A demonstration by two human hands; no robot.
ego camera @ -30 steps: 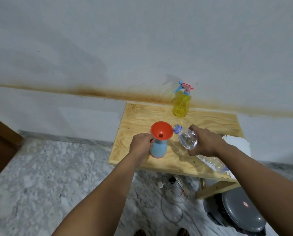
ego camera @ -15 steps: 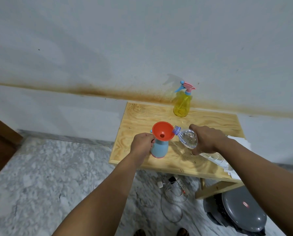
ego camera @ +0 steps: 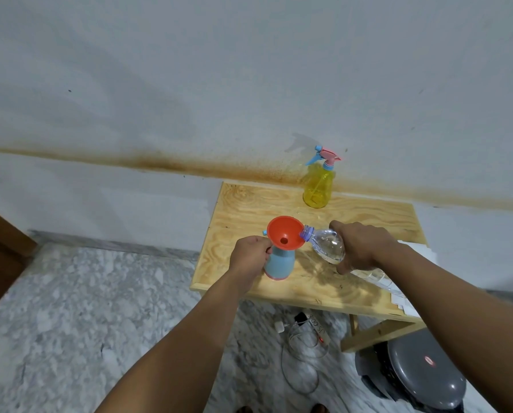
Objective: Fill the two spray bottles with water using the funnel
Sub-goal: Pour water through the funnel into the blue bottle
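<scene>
Orange funnel [ego camera: 285,233] seated upright in the neck of the blue spray bottle [ego camera: 279,263], which stands near the front left corner of the wooden surface [ego camera: 249,210]; its bowl opens upward, with the drain hole visible at centre. The clear water bottle [ego camera: 328,245] lies to the right of the funnel, long axis nearly horizontal and sloping slightly down toward the funnel, its mouth resting at or just over the funnel's right rim. No stream can be made out at this resolution, so pouring has probably only just begun. The right hand [ego camera: 359,248] is wrapped around the water bottle's body, fingers closed on it; the left hand [ego camera: 250,257] is closed around the blue bottle from the funnel's left, steadying it just below the bowl. The coming move turns on raising the bottle's base while its mouth stays inside the rim. The yellow spray bottle [ego camera: 319,186], sprayer head on, stands well behind the funnel against the wall, out of reach of either hand as placed.
</scene>
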